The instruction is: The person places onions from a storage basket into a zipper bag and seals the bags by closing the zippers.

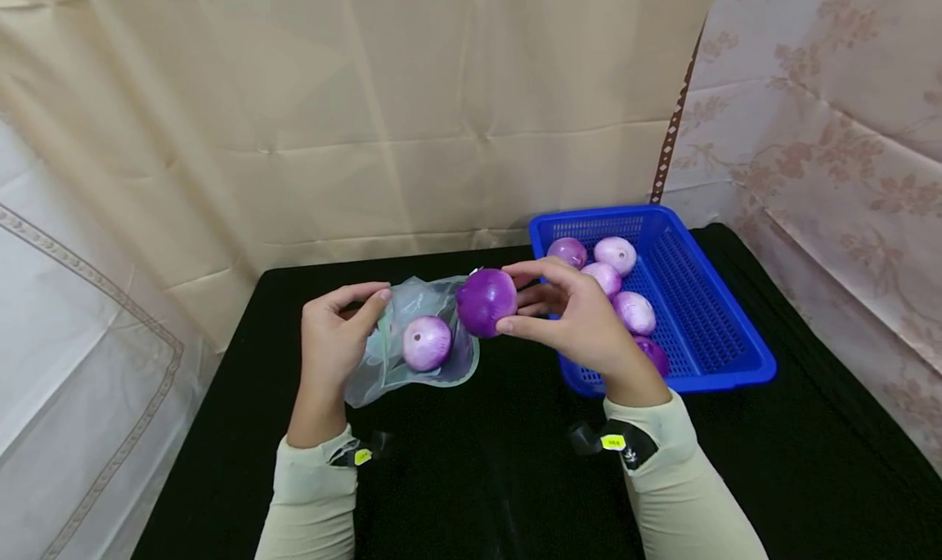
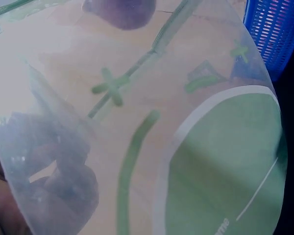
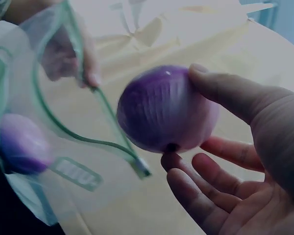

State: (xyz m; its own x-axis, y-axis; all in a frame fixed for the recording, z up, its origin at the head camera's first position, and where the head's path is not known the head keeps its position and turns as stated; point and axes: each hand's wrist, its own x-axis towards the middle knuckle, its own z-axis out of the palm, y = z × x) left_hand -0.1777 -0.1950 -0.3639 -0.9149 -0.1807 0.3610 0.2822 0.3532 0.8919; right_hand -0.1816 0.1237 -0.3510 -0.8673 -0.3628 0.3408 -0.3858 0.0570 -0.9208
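Observation:
My left hand (image 1: 333,331) pinches the edge of a clear zip bag (image 1: 374,372) with green printing. Inside the bag lies one purple onion (image 1: 427,343). Between the thumb and fingertips of my right hand (image 1: 585,323) is a darker purple onion (image 1: 486,302), raised beside the bag and overlapping its right edge in the head view. The right wrist view shows that onion (image 3: 161,110) near the bag's green zip strip (image 3: 108,112), which is parted. In the left wrist view the printed bag (image 2: 215,161) fills most of the picture, and fingers show through it.
Right of the bag, a blue plastic basket (image 1: 751,369) holds several purple onions (image 1: 634,312) along its left side. Both stand over a black-covered table (image 1: 471,478). Beige cloth (image 1: 412,118) hangs behind, with patterned cloth (image 1: 832,118) at the right.

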